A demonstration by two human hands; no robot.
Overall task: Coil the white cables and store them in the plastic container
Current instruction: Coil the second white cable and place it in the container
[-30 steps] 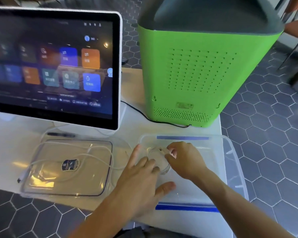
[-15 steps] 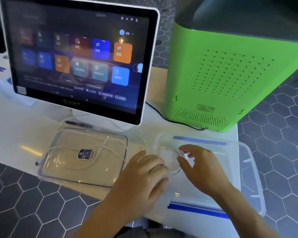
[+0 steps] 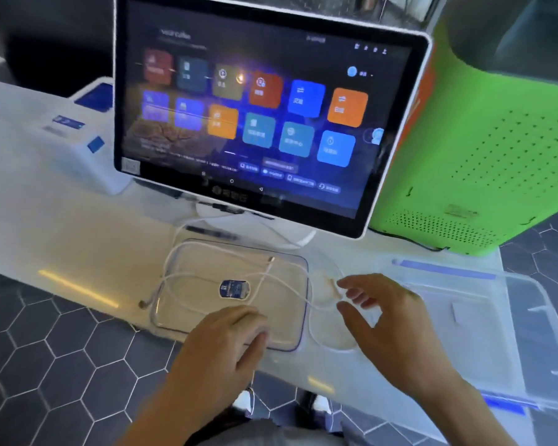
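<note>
White cable (image 3: 271,284) sprawls over the clear lid (image 3: 187,313); left hand (image 3: 229,346) presses its near edge, right hand (image 3: 390,320) fingers released.

Clear glossy plastic in the container lid (image 3: 239,320), edged in thin blue, with a small printed sticker (image 3: 234,289) at its middle. Translucent, slightly frosted plastic in the container (image 3: 529,317), blue strips along its rims. Smooth, rubbery white sheathing on the cables (image 3: 290,288). Glossy, pale, smooth worktop (image 3: 62,239), catching streaks of light. Shiny glass face on the monitor (image 3: 258,117), framed in white plastic. Matt green plastic, perforated with small holes, on the green unit (image 3: 496,156). Dark matt hexagon tiles on the floor (image 3: 45,365).
</note>
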